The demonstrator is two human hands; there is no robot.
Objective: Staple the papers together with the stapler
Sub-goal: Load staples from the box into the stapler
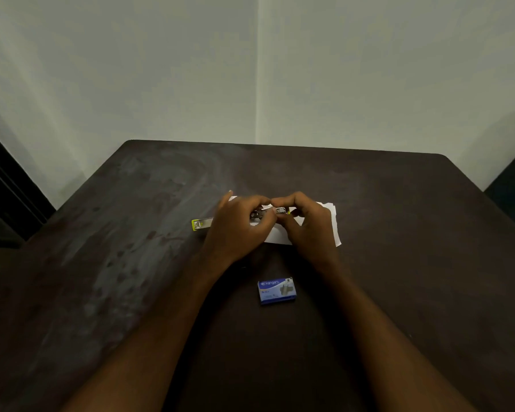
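A metal stapler (275, 210) with yellow-green ends lies swung out flat across the middle of the dark table. One end (199, 224) sticks out to the left of my hands. My left hand (238, 227) curls over the stapler's middle. My right hand (308, 226) pinches the other metal half with thumb and fingertips. Under both hands lies a small stack of white papers (329, 221), partly hidden. Whether a strip of staples is in my fingers I cannot tell.
A blue box of staples (277, 290) sits on the table (116, 263) between my forearms, nearer to me. Pale walls meet in a corner behind the table's far edge. Dark furniture stands at the left and right.
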